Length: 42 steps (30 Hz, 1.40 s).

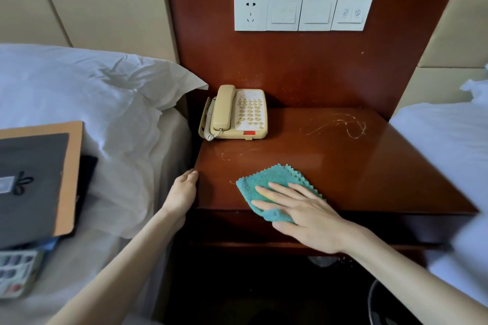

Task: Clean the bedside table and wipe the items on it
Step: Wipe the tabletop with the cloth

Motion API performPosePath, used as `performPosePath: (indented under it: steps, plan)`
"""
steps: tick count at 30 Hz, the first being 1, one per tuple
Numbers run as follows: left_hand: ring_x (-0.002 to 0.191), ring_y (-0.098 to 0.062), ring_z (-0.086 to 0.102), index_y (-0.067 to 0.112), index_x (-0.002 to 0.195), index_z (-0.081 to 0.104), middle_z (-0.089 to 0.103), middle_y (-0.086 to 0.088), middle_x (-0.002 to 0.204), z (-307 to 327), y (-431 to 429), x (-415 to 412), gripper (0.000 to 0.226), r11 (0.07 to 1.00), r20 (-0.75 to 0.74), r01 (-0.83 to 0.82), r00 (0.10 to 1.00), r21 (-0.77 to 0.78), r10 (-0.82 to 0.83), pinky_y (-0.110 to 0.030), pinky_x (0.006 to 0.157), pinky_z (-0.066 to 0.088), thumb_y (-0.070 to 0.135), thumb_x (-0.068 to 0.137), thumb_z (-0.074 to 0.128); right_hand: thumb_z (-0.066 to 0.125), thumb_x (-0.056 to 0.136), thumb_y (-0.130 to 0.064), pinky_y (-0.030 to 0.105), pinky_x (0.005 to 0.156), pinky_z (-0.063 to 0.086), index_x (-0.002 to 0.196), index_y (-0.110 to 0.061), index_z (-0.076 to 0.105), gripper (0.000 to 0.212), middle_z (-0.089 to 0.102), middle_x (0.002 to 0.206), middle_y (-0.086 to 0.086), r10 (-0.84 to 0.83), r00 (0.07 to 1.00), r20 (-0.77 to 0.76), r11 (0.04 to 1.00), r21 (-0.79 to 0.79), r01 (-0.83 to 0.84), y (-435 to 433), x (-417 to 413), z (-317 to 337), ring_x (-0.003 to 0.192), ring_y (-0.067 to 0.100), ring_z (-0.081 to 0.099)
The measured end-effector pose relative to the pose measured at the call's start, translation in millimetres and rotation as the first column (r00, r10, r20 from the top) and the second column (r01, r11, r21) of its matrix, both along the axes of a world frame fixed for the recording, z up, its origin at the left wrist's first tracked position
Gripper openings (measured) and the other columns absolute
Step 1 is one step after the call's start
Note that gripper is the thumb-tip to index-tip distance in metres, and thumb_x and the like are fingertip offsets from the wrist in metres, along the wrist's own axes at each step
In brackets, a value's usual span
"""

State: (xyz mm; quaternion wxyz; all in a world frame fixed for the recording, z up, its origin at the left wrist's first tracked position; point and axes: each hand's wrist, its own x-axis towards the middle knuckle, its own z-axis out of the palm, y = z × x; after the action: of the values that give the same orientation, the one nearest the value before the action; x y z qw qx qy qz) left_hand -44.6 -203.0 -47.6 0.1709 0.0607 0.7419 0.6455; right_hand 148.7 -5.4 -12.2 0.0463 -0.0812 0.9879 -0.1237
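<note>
No legible text — telephone [237, 112] keypad markings too small to read; wall plate [352, 12] above it shows two crossed-circle symbols.

— What do we see on the wall?

— We see 4 white plates [303, 11] in a row on the red-brown panel [290, 66]: 1 socket, then switches.

— And to our left?

— A white pillow [87, 92] on the bed, with a grey and tan folder [37, 185] below it. A remote control [18, 273] lies under the folder's near edge.
</note>
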Motion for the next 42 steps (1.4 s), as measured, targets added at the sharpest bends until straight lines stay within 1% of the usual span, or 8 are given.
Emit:
performPosePath:
  steps: [5, 9, 15, 19, 22, 30, 38, 42]
  plan:
    - [0.091, -0.005, 0.063, 0.013, 0.129, 0.054, 0.065, 0.004, 0.108, -1, 1, 0, 0.033, 0.999, 0.019, -0.012, 1.0, 0.029, 0.012, -0.019, 0.077, 0.046, 0.023, 0.101, 0.038, 0.023, 0.097, -0.046, 0.034, 0.115, -0.018, 0.148, -0.044, -0.008, 0.06, -0.019, 0.157, -0.019, 0.119, 0.987, -0.111, 0.963, 0.255, -0.087, -20, -9, -14, 0.142, 0.004, -0.024]
    - [0.072, 0.006, 0.065, 0.023, 0.116, 0.056, 0.065, 0.017, 0.087, -1, 1, 2, 0.024, 0.999, 0.003, -0.023, 1.0, 0.024, 0.023, -0.008, 0.059, 0.046, 0.022, 0.101, 0.038, 0.023, 0.099, -0.045, 0.033, 0.116, -0.012, 0.15, -0.042, -0.001, 0.056, -0.009, 0.159, -0.019, 0.138, 0.985, -0.106, 0.973, 0.201, -0.115, -35, -42, -11, 0.146, 0.006, -0.013]
    - [0.089, -0.002, 0.061, 0.012, 0.131, 0.051, 0.063, 0.004, 0.108, 2, -1, 6, 0.034, 1.0, -0.001, 0.01, 1.0, 0.019, -0.01, -0.014, 0.073, 0.046, 0.021, 0.102, 0.038, 0.02, 0.099, -0.044, 0.03, 0.115, -0.009, 0.149, -0.046, 0.012, 0.05, -0.001, 0.159, -0.021, -0.035, 0.999, 0.01, 0.999, 0.015, 0.035, -21, -86, 3, 0.144, -0.001, -0.007]
    - [0.126, -0.018, 0.049, 0.003, 0.14, 0.042, 0.051, -0.008, 0.139, 4, -2, 5, 0.041, 1.0, -0.015, 0.018, 1.0, -0.019, -0.018, -0.032, 0.11, 0.036, 0.019, 0.102, 0.036, 0.019, 0.099, -0.046, 0.03, 0.114, -0.009, 0.148, -0.047, 0.013, 0.05, -0.001, 0.159, -0.021, -0.145, 0.989, 0.039, 0.989, -0.009, 0.145, 5, -92, 6, 0.145, 0.0, -0.006]
    - [0.131, -0.02, 0.045, 0.004, 0.142, 0.039, 0.047, -0.009, 0.143, 3, -3, 3, 0.043, 0.999, -0.016, 0.026, 1.0, -0.03, -0.026, -0.037, 0.115, 0.03, 0.02, 0.102, 0.036, 0.018, 0.099, -0.046, 0.031, 0.114, -0.008, 0.147, -0.048, 0.014, 0.049, -0.001, 0.159, -0.021, -0.227, 0.973, 0.049, 0.974, -0.014, 0.228, 27, -88, 7, 0.145, 0.0, -0.006]
    - [0.118, -0.018, 0.056, 0.01, 0.136, 0.048, 0.06, -0.006, 0.129, 2, -2, 5, 0.039, 1.0, 0.022, 0.008, 1.0, 0.014, -0.009, -0.033, 0.107, 0.039, 0.022, 0.101, 0.036, 0.018, 0.1, -0.044, 0.033, 0.115, -0.009, 0.147, -0.049, 0.013, 0.047, -0.001, 0.158, -0.021, -0.296, 0.955, 0.027, 0.955, 0.006, 0.296, 51, -79, 3, 0.144, 0.0, -0.007]
    - [0.105, -0.017, 0.063, 0.016, 0.129, 0.055, 0.066, -0.002, 0.116, 1, -1, 3, 0.034, 0.997, 0.076, -0.046, 0.996, 0.058, 0.041, -0.03, 0.093, 0.047, 0.023, 0.1, 0.038, 0.019, 0.099, -0.046, 0.036, 0.118, -0.01, 0.148, -0.047, 0.012, 0.05, -0.002, 0.159, -0.02, -0.214, 0.976, 0.031, 0.977, -0.002, 0.214, 26, -95, -1, 0.145, 0.001, -0.009]
    - [0.089, -0.01, 0.068, 0.024, 0.107, 0.064, 0.071, 0.006, 0.097, 0, 0, 3, 0.026, 0.994, 0.097, -0.083, 0.992, 0.078, 0.076, -0.022, 0.071, 0.053, 0.023, 0.1, 0.039, 0.019, 0.098, -0.046, 0.037, 0.118, -0.009, 0.149, -0.045, 0.012, 0.052, -0.001, 0.159, -0.02, -0.101, 0.995, 0.012, 0.995, 0.0, 0.101, -9, -121, -3, 0.145, 0.002, -0.009]
